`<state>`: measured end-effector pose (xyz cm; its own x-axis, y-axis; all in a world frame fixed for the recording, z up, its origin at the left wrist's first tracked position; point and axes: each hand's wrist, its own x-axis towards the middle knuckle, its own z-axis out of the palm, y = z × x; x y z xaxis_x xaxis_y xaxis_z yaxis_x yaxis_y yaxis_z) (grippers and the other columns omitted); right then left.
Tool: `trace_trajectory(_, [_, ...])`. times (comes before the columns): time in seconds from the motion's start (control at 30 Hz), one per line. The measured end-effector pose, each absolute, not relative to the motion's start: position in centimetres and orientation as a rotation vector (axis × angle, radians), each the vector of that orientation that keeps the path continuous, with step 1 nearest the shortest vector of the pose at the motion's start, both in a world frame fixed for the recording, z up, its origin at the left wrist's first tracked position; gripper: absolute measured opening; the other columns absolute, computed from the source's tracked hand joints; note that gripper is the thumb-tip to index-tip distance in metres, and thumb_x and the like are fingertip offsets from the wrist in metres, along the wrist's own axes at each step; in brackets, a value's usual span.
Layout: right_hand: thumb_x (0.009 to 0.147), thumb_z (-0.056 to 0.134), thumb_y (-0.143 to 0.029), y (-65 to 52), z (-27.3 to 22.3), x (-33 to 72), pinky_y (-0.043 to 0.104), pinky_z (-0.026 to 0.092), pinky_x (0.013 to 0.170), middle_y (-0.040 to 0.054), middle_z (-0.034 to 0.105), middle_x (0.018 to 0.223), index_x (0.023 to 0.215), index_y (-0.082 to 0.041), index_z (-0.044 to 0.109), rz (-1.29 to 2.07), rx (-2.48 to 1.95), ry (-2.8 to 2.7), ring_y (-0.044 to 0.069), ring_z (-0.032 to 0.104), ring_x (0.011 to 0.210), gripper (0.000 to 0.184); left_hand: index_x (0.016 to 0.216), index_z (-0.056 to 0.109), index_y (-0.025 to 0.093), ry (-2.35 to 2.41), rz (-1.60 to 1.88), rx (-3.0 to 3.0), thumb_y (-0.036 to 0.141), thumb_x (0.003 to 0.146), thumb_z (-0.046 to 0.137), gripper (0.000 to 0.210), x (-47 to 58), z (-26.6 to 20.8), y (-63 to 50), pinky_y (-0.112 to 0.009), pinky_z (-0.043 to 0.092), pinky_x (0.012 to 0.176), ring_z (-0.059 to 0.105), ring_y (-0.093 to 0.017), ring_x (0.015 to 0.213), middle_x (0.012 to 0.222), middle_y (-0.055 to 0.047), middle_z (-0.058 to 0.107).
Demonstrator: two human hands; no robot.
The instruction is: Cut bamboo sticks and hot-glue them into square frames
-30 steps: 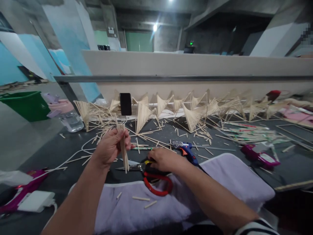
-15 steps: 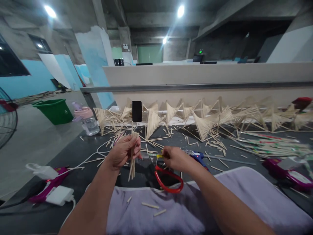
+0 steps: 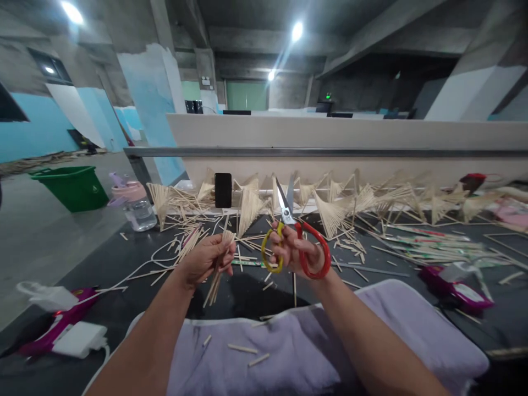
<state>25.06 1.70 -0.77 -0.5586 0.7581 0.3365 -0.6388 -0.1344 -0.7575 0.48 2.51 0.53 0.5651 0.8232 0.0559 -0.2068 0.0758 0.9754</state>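
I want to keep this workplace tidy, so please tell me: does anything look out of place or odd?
Yes. Short stick pieces lie loose on the lilac cloth, like stray offcuts. The open scissors in the right hand also look odd: one handle loop is yellow, the other red.

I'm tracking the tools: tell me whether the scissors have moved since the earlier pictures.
Yes: against the lilac towel, the scissors have moved up and away, raised in the right hand.

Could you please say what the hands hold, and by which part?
The left hand holds thin sticks near their upper ends; the right hand, scissors by their handles.
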Motion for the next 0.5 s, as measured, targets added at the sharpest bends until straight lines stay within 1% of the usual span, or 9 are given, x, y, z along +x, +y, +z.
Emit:
trace_trajectory(0.07, [0.072,0.061,-0.033,1.7,-1.2,24.8,0.036,0.048,0.072,-0.0001,0.046,0.086,0.106,-0.024,0.049,1.854,-0.168,-1.177,0.010,0.046,0.065,0.037,0.073,0.052,0.013,0.631,0.832,1.278,0.037,0.083,0.052,0.026,0.6,0.3,2.6,-0.027,0.048,0.050,0.039,-0.006,0.040,0.050,0.005,0.043])
trace_trajectory(0.17, [0.080,0.053,-0.037,1.8,-1.7,24.2,0.035,0.048,0.070,0.0014,0.047,0.082,0.103,-0.021,0.051,1.766,-0.262,-1.253,0.012,0.049,0.067,0.028,0.072,0.052,0.013,0.659,0.799,1.289,0.038,0.082,0.053,0.027,0.9,-0.1,2.8,-0.027,0.047,0.050,0.037,-0.006,0.040,0.050,0.005,0.043])
trace_trajectory(0.27, [0.081,0.053,-0.037,1.7,-2.0,23.8,0.033,0.048,0.069,0.0016,0.048,0.079,0.108,-0.021,0.050,1.597,-0.378,-1.361,0.013,0.051,0.068,0.031,0.072,0.052,0.014,0.699,0.770,1.328,0.040,0.080,0.054,0.028,1.4,-0.1,3.6,-0.027,0.047,0.051,0.036,-0.006,0.040,0.050,0.005,0.043])
trace_trajectory(0.37, [0.082,0.053,-0.033,2.0,-2.1,23.9,0.029,0.046,0.064,0.0006,0.050,0.078,0.116,-0.024,0.044,1.396,-0.519,-1.470,0.012,0.051,0.064,0.037,0.071,0.051,0.015,0.783,0.742,1.403,0.043,0.078,0.055,0.029,2.4,0.7,5.0,-0.026,0.046,0.051,0.036,-0.006,0.040,0.050,0.006,0.043])
trace_trajectory(0.43, [0.080,0.053,-0.028,2.6,-2.4,24.5,0.026,0.044,0.059,0.0000,0.051,0.079,0.116,-0.026,0.045,1.227,-0.641,-1.569,0.011,0.050,0.062,0.037,0.071,0.051,0.015,0.821,0.716,1.455,0.043,0.077,0.055,0.030,3.2,1.6,6.0,-0.024,0.045,0.050,0.036,-0.006,0.039,0.049,0.006,0.043])
trace_trajectory(0.5, [0.076,0.053,-0.019,3.7,-2.8,25.4,0.025,0.043,0.062,-0.0005,0.051,0.080,0.113,-0.025,0.049,0.992,-0.764,-1.681,0.011,0.049,0.065,0.038,0.071,0.050,0.015,0.811,0.682,1.504,0.043,0.077,0.056,0.029,4.0,2.5,6.6,-0.023,0.044,0.048,0.035,-0.006,0.039,0.048,0.006,0.043])
